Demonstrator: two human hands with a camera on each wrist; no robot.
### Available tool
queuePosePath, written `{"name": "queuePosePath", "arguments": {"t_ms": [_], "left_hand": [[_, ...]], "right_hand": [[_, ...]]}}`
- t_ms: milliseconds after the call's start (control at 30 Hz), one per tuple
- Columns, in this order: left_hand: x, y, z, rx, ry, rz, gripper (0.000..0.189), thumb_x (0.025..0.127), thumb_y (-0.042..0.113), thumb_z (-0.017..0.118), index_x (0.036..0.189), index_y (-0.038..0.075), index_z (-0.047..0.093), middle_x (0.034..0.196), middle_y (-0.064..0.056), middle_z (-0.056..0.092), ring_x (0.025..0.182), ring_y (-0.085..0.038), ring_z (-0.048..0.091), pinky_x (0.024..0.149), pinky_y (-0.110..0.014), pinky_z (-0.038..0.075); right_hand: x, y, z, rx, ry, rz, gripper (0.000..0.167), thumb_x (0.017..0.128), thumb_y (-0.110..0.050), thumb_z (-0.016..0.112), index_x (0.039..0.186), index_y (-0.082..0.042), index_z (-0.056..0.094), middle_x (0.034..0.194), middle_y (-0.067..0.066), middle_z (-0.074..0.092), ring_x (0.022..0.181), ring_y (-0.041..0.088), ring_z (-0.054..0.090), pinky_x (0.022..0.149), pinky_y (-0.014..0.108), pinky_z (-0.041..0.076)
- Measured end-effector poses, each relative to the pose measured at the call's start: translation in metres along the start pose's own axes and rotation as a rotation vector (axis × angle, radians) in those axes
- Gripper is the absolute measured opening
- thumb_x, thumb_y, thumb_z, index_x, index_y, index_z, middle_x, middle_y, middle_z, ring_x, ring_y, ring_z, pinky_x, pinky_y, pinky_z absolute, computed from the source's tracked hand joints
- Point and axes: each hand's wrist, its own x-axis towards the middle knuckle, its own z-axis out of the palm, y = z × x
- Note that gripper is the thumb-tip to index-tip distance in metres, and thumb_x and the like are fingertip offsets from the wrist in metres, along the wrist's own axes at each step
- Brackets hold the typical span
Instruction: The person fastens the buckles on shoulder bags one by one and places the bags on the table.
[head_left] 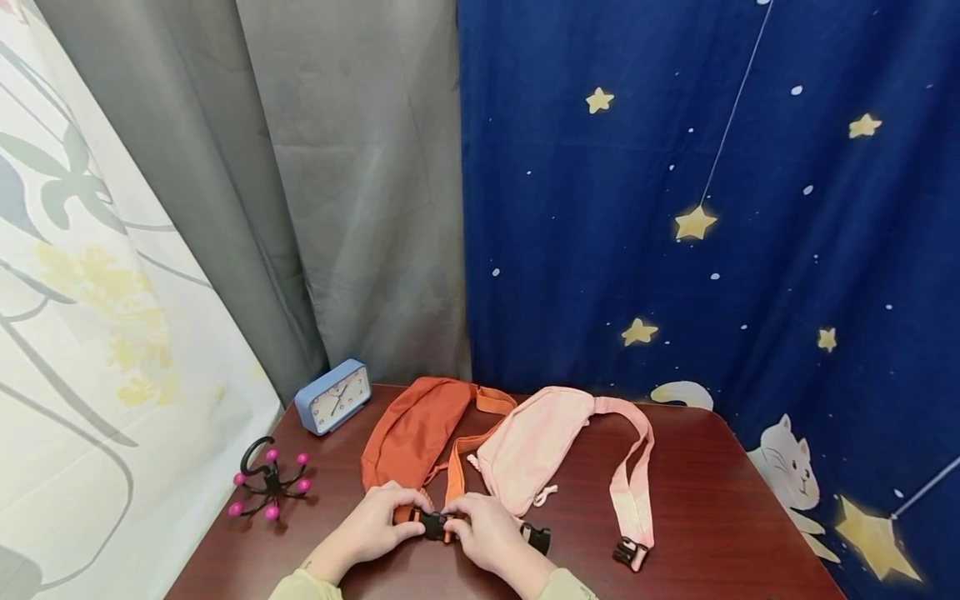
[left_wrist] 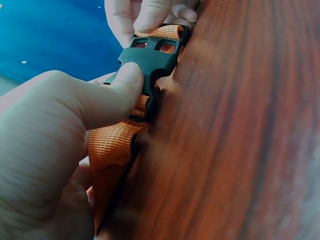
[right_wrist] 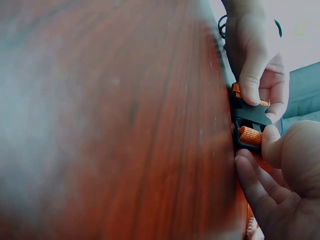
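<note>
An orange-red waist bag [head_left: 416, 429] lies at the back left of the table, its orange strap running toward the front edge. On that strap is a black side-release buckle [head_left: 432, 524], its two halves joined. My left hand [head_left: 371, 523] pinches the left half, the thumb flat on top, as the left wrist view shows on the buckle [left_wrist: 150, 62]. From the other side, my right hand [head_left: 487, 533] grips the strap end of the buckle [right_wrist: 251, 114] between thumb and fingers. Beside it lies a pink waist bag [head_left: 536, 442], partly over the orange strap.
The pink bag's buckle halves lie apart: one [head_left: 536, 537] by my right wrist, the other [head_left: 630, 552] on the strap at right. A blue alarm clock [head_left: 333, 398] and a black stand with pink balls [head_left: 272, 483] occupy the left side. Curtains [head_left: 375, 208] hang behind the table [head_left: 705, 500].
</note>
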Motion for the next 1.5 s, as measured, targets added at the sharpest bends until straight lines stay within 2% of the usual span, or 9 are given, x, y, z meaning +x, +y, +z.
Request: {"name": "queuePosePath", "arguments": {"t_ms": [333,567,833,1200,1500], "left_hand": [[0.000,0.001,0.001,-0.003,0.036,0.039,0.022,0.090,0.028,0.090,0.106,0.037,0.078,0.106,0.021,0.079,0.086,0.001,0.054,0.074,-0.025,0.038],[0.002,-0.001,0.000,-0.009,0.013,0.013,0.021,0.090,0.029,0.090,0.105,0.037,0.078,0.106,0.021,0.079,0.086,0.001,0.053,0.076,-0.026,0.037],[0.003,0.000,0.000,-0.018,0.005,-0.023,0.020,0.089,0.029,0.090,0.103,0.036,0.078,0.105,0.021,0.079,0.087,0.002,0.053,0.076,-0.026,0.037],[0.003,0.000,-0.001,-0.035,-0.016,-0.068,0.020,0.090,0.032,0.090,0.103,0.039,0.077,0.106,0.022,0.078,0.088,0.000,0.053,0.079,-0.028,0.035],[0.003,-0.002,0.001,-0.026,-0.008,-0.055,0.020,0.089,0.029,0.090,0.103,0.037,0.078,0.103,0.023,0.077,0.085,0.001,0.050,0.078,-0.027,0.033]], "right_hand": [[0.000,-0.002,0.005,0.001,0.025,0.023,0.006,0.098,-0.027,0.081,0.104,-0.028,0.083,0.100,-0.013,0.078,0.096,0.001,0.072,0.081,0.023,0.057],[0.002,-0.005,0.007,-0.010,0.043,0.050,0.007,0.098,-0.029,0.082,0.104,-0.028,0.084,0.097,-0.013,0.076,0.090,-0.001,0.070,0.077,0.021,0.055],[0.004,-0.004,0.010,0.104,-0.001,0.093,0.021,0.099,-0.023,0.082,0.120,-0.021,0.082,0.100,-0.011,0.082,0.086,-0.007,0.071,0.076,0.020,0.057],[0.006,-0.006,0.011,0.122,-0.018,0.099,0.019,0.100,-0.022,0.081,0.119,-0.022,0.081,0.100,-0.011,0.080,0.087,-0.008,0.070,0.077,0.019,0.057],[0.008,-0.007,0.014,0.120,0.000,0.091,0.018,0.099,-0.020,0.081,0.118,-0.022,0.082,0.097,-0.012,0.079,0.085,-0.009,0.069,0.076,0.018,0.056]]}}
